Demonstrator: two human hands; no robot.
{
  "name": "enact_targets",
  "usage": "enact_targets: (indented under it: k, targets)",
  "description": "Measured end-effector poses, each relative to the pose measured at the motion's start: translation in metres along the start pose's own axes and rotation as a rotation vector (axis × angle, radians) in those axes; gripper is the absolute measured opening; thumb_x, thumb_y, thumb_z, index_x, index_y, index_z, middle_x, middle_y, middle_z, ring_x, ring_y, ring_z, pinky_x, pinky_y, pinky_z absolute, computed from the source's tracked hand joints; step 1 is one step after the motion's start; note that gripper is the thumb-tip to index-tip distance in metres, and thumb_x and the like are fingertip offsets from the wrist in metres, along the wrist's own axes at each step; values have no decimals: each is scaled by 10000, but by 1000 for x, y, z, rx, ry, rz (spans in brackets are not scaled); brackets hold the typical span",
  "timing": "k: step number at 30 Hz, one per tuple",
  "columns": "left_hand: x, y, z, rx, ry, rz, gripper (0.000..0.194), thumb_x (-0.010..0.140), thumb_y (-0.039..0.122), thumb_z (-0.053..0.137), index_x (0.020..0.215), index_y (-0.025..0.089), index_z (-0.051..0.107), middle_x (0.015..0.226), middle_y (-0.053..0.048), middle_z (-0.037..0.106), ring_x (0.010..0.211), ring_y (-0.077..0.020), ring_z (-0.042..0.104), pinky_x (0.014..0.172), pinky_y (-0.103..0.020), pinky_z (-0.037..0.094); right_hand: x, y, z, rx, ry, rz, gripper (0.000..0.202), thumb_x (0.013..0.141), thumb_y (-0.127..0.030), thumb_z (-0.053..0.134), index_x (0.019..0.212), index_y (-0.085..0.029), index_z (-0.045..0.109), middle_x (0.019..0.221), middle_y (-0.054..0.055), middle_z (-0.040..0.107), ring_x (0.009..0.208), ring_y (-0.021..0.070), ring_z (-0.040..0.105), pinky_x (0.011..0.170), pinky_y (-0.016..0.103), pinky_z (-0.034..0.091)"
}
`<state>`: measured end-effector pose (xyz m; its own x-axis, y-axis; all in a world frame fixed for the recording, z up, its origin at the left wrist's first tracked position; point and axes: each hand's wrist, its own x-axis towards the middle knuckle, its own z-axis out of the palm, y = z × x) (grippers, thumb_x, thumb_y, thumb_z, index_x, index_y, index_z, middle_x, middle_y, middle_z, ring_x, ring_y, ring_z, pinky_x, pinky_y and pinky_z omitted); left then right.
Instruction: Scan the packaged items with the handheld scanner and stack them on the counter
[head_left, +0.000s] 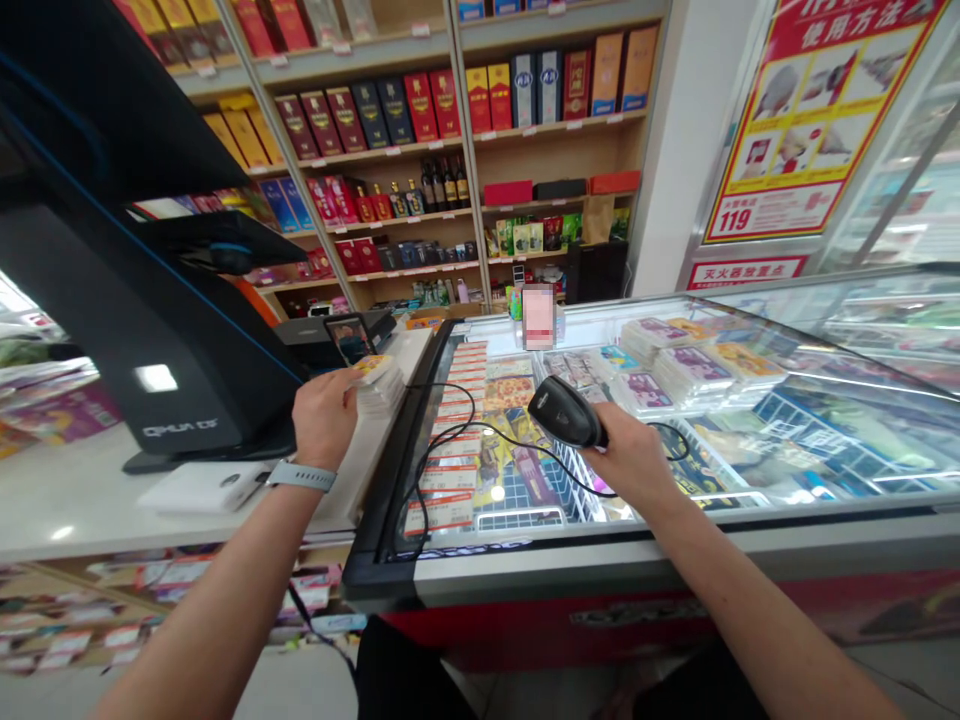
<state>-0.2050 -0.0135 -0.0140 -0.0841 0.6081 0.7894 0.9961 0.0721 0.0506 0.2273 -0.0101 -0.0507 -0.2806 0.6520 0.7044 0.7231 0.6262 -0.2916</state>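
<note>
My right hand [634,455] is wrapped round the handle of a black barcode scanner [566,411], held above the glass top of a freezer. The scanner's head points left, and its black cable loops over the glass. My left hand [325,418] is at the counter's edge, its fingers bent against a stack of flat clear packs [377,388] with a yellow label on top. Whether the fingers grip a pack cannot be made out. A grey watch band is on my left wrist.
A black checkout terminal [202,330] stands on the white counter [67,505] at the left, with a white box [206,487] before it. Stacked packs [694,375] lie on the freezer's right part. Shelves of boxed bottles [390,150] stand behind.
</note>
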Motion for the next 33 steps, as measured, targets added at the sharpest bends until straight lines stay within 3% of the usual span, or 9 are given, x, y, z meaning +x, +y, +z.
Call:
enact_targets:
  k: [5, 9, 15, 22, 25, 27, 30, 33]
  targets:
    - [-3, -3, 7, 51, -63, 84, 346, 858, 183, 407, 1126, 235, 619, 1207, -31, 665, 1140, -198, 588, 1035, -409, 354, 1, -2, -1, 25, -8, 15, 222, 748, -201, 604, 969, -186, 595, 886, 60, 667, 821, 224, 638, 680, 287, 429]
    - [-6, 17, 2, 37, -13, 94, 454, 894, 209, 365, 1322, 307, 478, 1410, -11, 525, 1334, -188, 442, 1121, -484, 227, 1, -3, -1, 33, 4, 18, 212, 744, -193, 606, 956, -188, 596, 869, 53, 658, 804, 220, 629, 676, 289, 428]
    - [-6, 87, 1, -66, -139, 272, 515, 905, 254, 390, 1420, 243, 400, 1494, -86, 425, 1421, -233, 316, 1157, -477, 184, 2, -2, -2, 50, 42, 35, 236, 737, -180, 604, 973, -187, 589, 886, 53, 655, 818, 218, 627, 691, 290, 431]
    - [-8, 173, 43, -221, -369, 555, 589, 916, 316, 452, 1474, 200, 306, 1542, -124, 338, 1434, -286, 285, 1122, -518, 284, 1, -1, -2, 45, 66, 84, 223, 758, -212, 614, 979, -197, 585, 895, 50, 659, 828, 212, 627, 687, 286, 427]
    - [-10, 208, 62, -330, -395, 674, 601, 904, 314, 488, 1462, 164, 323, 1527, -158, 353, 1427, -315, 293, 1102, -532, 327, 1, 0, -1, 44, 84, 98, 233, 762, -227, 623, 989, -197, 585, 892, 50, 660, 825, 215, 630, 691, 291, 430]
    - [-10, 231, 71, -417, -389, 750, 550, 897, 292, 498, 1422, 164, 393, 1458, -174, 448, 1383, -318, 372, 1102, -546, 331, 1, 1, -1, 48, 99, 103, 229, 768, -231, 617, 992, -196, 582, 893, 53, 658, 827, 216, 630, 698, 292, 435]
    - [-5, 262, 79, -551, -386, 867, 506, 914, 276, 455, 1410, 179, 418, 1401, -153, 517, 1350, -289, 426, 1158, -548, 248, 2, 2, -1, 55, 135, 98, 227, 782, -234, 600, 1004, -193, 573, 906, 64, 659, 849, 221, 629, 718, 294, 444]
    - [1, 288, 82, -607, -397, 888, 504, 933, 303, 409, 1422, 182, 405, 1451, -132, 469, 1404, -270, 350, 1195, -516, 168, 2, 2, -1, 25, 166, 109, 217, 795, -251, 589, 1000, -184, 571, 883, 72, 656, 818, 226, 624, 696, 298, 448]
